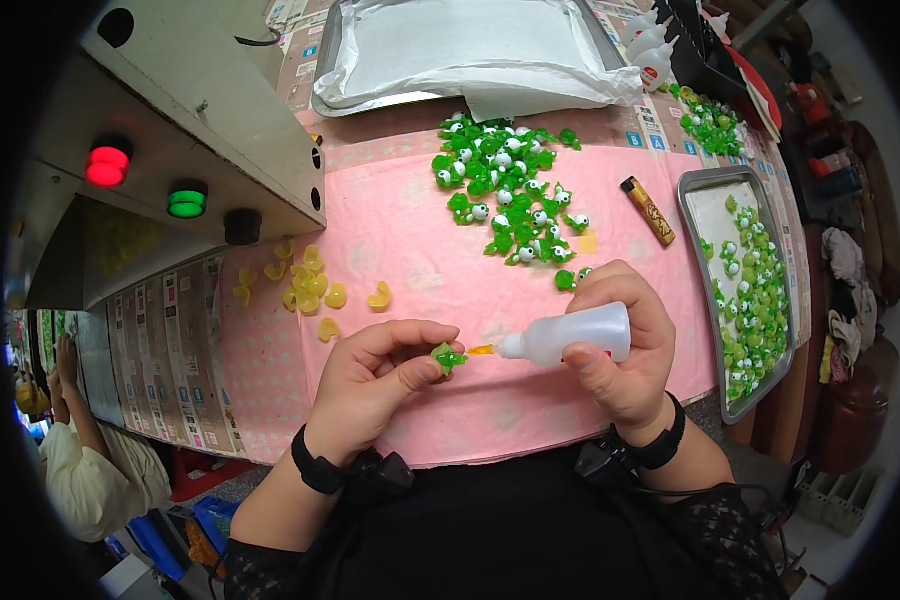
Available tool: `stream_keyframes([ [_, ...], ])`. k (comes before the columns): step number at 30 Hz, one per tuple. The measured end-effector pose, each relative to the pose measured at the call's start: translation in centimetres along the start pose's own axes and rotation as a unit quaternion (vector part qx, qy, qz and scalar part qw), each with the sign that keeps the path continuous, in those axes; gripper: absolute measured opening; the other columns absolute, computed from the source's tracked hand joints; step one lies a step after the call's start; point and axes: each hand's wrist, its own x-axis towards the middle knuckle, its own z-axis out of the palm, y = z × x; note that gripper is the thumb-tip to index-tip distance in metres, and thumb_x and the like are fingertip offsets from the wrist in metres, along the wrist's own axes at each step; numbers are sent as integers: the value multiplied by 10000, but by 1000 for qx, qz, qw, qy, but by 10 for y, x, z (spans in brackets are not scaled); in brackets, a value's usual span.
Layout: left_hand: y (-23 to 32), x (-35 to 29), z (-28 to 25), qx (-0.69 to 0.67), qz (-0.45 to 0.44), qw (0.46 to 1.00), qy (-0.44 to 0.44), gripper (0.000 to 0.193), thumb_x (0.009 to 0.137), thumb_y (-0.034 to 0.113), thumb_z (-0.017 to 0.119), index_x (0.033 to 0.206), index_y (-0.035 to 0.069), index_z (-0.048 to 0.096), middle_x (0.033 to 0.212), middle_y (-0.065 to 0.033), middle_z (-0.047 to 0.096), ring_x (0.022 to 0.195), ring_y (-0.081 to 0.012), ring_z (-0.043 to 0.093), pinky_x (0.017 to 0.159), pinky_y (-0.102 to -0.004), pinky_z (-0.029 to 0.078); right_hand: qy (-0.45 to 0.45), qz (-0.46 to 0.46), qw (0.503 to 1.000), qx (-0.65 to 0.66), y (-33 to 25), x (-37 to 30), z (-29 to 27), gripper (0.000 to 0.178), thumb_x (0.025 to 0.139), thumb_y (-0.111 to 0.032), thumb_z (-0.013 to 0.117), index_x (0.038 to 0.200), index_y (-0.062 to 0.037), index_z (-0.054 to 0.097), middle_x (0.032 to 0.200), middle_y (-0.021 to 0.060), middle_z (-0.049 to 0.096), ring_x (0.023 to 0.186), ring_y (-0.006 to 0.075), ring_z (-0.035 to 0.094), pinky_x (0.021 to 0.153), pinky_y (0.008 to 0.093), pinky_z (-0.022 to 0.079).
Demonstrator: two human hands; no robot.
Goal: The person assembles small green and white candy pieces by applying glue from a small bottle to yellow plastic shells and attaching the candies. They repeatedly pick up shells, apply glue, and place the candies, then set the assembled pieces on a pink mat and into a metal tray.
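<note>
My left hand (375, 375) pinches a small green figure (449, 358) between thumb and fingertips, above the near part of the pink cloth. My right hand (625, 350) is closed around a white squeeze bottle (570, 335), held on its side. The bottle's orange tip (481, 350) points left and reaches close to the green figure; whether they touch I cannot tell. Beyond my hands lies a pile of green figures with white eyeballs (510, 170). Several pale yellow curved pieces (310, 285) are scattered to the left.
A paper-lined metal tray (450, 50) stands at the back. Another tray (686, 215) with many green pieces is at the right. A lighter (648, 212) lies on the pink cloth (390, 215). At left stands a machine with red (107, 166) and green (187, 202) buttons; another person (90, 470) is beyond.
</note>
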Motion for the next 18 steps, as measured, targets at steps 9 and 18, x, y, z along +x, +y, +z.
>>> stream_keyframes([
  [9, 0, 0, 0, -3, -2, 1000, 2, 295, 897, 12, 616, 1189, -11, 584, 1055, -92, 661, 912, -129, 636, 785, -248, 532, 4, 3, 1000, 12, 2, 0, 1, 292, 788, -149, 748, 975, -25, 561, 894, 69, 541, 784, 147, 502, 703, 272, 410],
  [18, -5, 0, -9, -95, 23, 995, -6, 231, 919, 66, 611, 1144, 16, 599, 1110, -97, 638, 909, -147, 644, 840, -283, 531, 51, 82, 971, 217, 8, 0, -2, 342, 875, -214, 702, 1075, -28, 497, 960, 67, 545, 804, 134, 589, 633, 267, 521],
])
